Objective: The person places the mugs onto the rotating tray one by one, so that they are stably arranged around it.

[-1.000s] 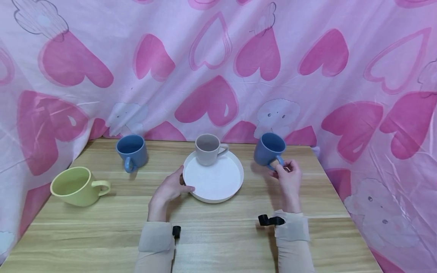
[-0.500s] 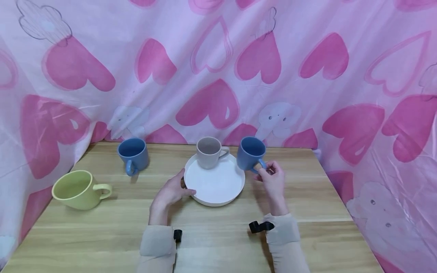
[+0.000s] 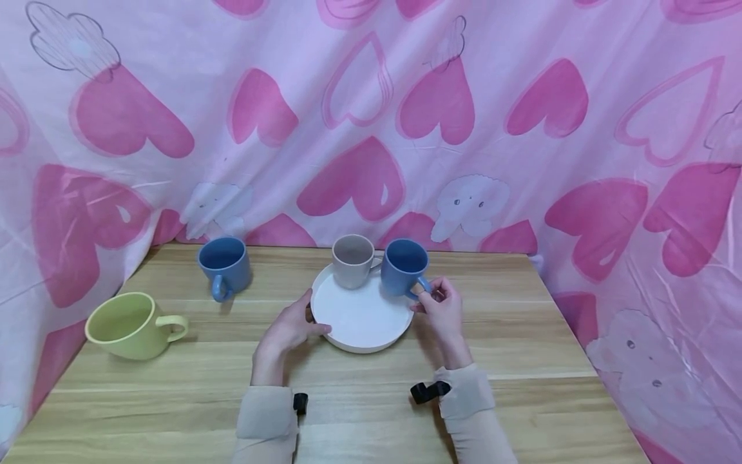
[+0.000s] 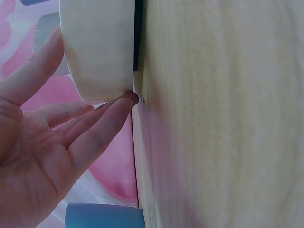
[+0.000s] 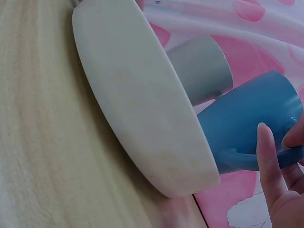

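In the head view, a round white tray (image 3: 362, 322) with a raised rim rests on the wooden table. A grey mug (image 3: 351, 261) stands at its back. My left hand (image 3: 288, 328) holds the tray's left edge, thumb at the rim and fingers against the outer wall. My right hand (image 3: 442, 309) pinches the handle of a blue mug (image 3: 402, 267) over the tray's right back part. In the right wrist view, the tray wall (image 5: 137, 99) hides the blue mug's base, so I cannot tell whether it touches the tray.
Another blue mug (image 3: 225, 264) stands at the back left, its handle facing the front. A wide yellow-green cup (image 3: 127, 325) sits at the left, handle to the right. Pink heart-patterned cloth (image 3: 348, 174) hangs behind the table and at its sides.
My right hand has carried the blue mug leftward, from the table area right of the tray to over the tray's right back part. My left hand has stayed at the tray's edge.
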`<control>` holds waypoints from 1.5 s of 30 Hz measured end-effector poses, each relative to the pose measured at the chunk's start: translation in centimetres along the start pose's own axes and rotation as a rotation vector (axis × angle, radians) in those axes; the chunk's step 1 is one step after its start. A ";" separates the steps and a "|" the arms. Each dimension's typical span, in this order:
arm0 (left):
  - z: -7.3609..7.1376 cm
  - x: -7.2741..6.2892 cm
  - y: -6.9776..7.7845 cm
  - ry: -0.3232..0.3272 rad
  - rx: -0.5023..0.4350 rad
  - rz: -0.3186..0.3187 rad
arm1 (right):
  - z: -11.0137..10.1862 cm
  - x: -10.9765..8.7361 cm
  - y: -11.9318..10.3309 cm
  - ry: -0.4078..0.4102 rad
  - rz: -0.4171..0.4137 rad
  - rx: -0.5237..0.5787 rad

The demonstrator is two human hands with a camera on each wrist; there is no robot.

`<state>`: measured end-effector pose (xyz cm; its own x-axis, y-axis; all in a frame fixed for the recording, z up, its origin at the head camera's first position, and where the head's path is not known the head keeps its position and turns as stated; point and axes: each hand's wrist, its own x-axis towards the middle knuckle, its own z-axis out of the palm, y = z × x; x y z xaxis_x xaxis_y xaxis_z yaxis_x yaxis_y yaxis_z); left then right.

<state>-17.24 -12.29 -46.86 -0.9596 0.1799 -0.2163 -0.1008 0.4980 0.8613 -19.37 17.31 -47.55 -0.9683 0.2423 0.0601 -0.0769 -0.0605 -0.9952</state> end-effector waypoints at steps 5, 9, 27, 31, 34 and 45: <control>0.0 0.0 0.1 0.000 0.000 -0.003 | 0.1 0.0 0.4 -0.006 0.009 0.002; 0.0 0.0 0.1 0.000 0.004 -0.011 | 0.2 0.1 0.6 -0.018 0.018 0.001; -0.6 -0.1 -0.3 0.014 0.037 0.021 | 1.1 0.1 2.3 -0.028 0.056 -0.022; -0.6 -0.1 -0.5 0.008 0.040 0.041 | 1.1 0.0 2.2 -0.013 0.083 -0.018; -0.7 0.0 -0.6 0.009 0.046 0.047 | 1.0 0.0 2.0 -0.012 0.108 -0.021; -0.8 -0.1 -0.6 0.025 0.078 0.082 | 0.3 0.3 1.8 -0.099 0.167 -0.053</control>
<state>-17.29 -13.31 -46.96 -0.9701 0.2020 -0.1347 -0.0022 0.5474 0.8369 -19.83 16.94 -49.29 -0.9855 0.1363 -0.1010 0.0964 -0.0403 -0.9945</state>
